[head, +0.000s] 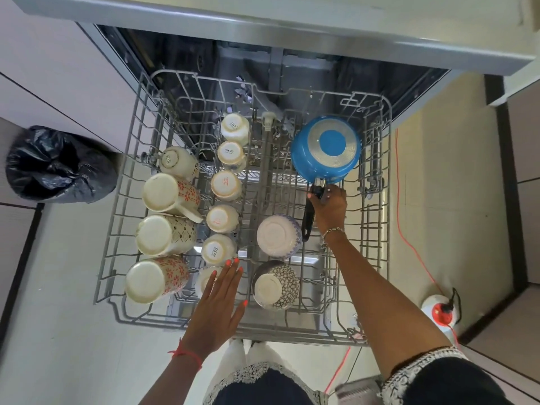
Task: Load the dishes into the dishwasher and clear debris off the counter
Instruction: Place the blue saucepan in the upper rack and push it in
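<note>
My right hand [328, 209] grips the black handle [308, 220] of the blue pan [325, 149], fingers curled round it just below where it joins the body. The pan sits upside down, base up, in the far right part of the rack [117, 258], with its handle pointing back toward me. The rack is pulled out of the dishwasher [292, 68], under the counter [263, 21] edge. My left hand [217, 299] is spread flat with straight fingers above the rack's near middle, over the nearest of the cups [226, 185]; I cannot tell if it touches. Those cups stand upside down in a row down the middle. Four mugs [166, 235] lie tilted along the left side, bases toward me. Two bowls [277, 233] rest upside down right of the cups, the farther one just beside the handle's end. A black bin bag [55, 165] stands on the floor to the left, and an orange cable [400, 200] runs along the floor on the right.
</note>
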Demonstrator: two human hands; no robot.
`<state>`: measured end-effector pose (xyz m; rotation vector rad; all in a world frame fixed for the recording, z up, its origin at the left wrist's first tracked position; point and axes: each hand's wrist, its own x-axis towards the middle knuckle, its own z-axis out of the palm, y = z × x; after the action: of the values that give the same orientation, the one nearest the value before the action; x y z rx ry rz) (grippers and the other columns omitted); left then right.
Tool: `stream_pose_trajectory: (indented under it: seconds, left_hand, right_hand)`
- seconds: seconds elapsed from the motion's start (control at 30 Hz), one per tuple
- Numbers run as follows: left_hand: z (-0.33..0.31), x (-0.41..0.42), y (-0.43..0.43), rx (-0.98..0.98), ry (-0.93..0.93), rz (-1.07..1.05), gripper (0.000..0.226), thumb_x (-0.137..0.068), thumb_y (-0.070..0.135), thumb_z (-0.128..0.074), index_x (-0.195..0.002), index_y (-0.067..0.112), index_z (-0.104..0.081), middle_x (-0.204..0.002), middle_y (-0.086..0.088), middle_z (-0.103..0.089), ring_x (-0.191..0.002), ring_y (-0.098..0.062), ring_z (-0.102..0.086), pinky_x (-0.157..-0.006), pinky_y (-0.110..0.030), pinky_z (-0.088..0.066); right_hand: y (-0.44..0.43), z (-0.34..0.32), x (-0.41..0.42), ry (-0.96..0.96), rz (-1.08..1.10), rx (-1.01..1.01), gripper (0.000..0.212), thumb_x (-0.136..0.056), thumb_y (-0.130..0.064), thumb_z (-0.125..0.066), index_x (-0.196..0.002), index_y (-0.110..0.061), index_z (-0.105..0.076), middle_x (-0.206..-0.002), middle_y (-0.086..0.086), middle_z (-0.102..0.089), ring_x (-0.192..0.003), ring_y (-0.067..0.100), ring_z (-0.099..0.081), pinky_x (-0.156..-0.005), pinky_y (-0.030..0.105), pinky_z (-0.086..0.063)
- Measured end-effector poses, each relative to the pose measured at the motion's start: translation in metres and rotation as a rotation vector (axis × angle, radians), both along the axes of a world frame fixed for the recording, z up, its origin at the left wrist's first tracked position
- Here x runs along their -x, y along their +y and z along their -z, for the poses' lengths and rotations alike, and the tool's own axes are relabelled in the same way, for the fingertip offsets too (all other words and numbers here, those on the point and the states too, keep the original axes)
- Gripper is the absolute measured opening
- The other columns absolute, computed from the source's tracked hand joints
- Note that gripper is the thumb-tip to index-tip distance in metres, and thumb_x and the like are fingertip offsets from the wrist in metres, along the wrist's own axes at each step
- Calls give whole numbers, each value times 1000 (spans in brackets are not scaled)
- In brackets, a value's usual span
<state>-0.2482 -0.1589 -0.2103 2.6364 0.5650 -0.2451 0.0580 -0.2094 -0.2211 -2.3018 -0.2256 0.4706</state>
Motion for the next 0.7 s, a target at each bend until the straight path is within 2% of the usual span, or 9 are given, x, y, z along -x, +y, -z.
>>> stream_pose_trajectory:
  seconds: [0.1,0.2,0.3,0.37,0.47,0.53,0.6,0.67,0.7]
  left_hand:
    - [-5,3,-3,-28,14,16,59,-96,36,-30,-147,8,-20,-155,-10,-21,-144,-21,-13,-112,-39,-18]
    - [-13,12,-9,-74,22,69,55,-97,34,-29,-142,3,-31,-151,-13,-29,-143,-23,-17,-111,-41,-19]
    - [-20,23,-14,-117,30,104,54,-100,34,-20,-141,1,-35,-150,-13,-31,-142,-23,-18,-111,-41,-17]
    - [-29,31,-17,-134,21,110,54,-102,34,-12,-138,2,-38,-147,-11,-36,-139,-23,-25,-112,-40,-16]
    - [-42,39,-20,-126,31,140,57,-103,29,-10,-129,4,-54,-135,-12,-53,-126,-24,-49,-107,-43,-34]
    - [-44,47,-23,-91,17,171,45,-99,22,-25,-122,5,-60,-126,-12,-60,-116,-25,-58,-95,-43,-46]
    - [-45,53,-25,-57,-27,188,33,-88,8,-51,-119,5,-61,-116,-12,-66,-106,-26,-64,-92,-42,-48]
    - [-47,55,-27,-25,-25,165,52,-65,-8,-74,-114,5,-64,-108,-10,-69,-98,-24,-67,-89,-41,-50]
    - [-49,55,-27,-20,-14,150,61,-54,-13,-79,-111,5,-66,-105,-9,-70,-95,-23,-68,-85,-40,-52]
  right_hand:
    - [-12,-6,12,-52,-35,9,37,-86,-13,-63,-117,4,-53,-117,19,-52,-110,27,-50,-99,31,-40]
    - [-27,-21,40,-89,-100,-34,27,-88,-9,-57,-112,4,-55,-114,19,-52,-104,29,-53,-94,39,-45]
    - [-47,-40,80,-139,-234,-61,19,-91,-7,-50,-107,2,-55,-106,18,-54,-93,25,-54,-82,30,-45]
    - [-65,-53,112,-143,-346,-59,23,-93,-14,-44,-104,2,-56,-106,17,-56,-94,27,-56,-81,23,-41]
    - [-90,-67,158,-143,-519,-6,38,-92,-24,-35,-105,2,-59,-107,17,-59,-101,28,-57,-90,21,-36]
    - [-104,-73,185,-154,-621,42,39,-91,-25,-35,-104,1,-61,-107,16,-61,-100,29,-59,-93,20,-37]
    - [-117,-74,207,-125,-702,69,38,-91,-26,-38,-104,1,-62,-107,16,-62,-99,29,-61,-91,28,-47]
    - [-126,-74,224,-120,-782,114,40,-89,-30,-41,-106,-1,-63,-106,14,-65,-97,28,-63,-87,34,-51]
    - [-129,-73,229,-156,-829,160,38,-88,-31,-44,-105,-3,-63,-103,11,-67,-93,27,-65,-85,34,-51]
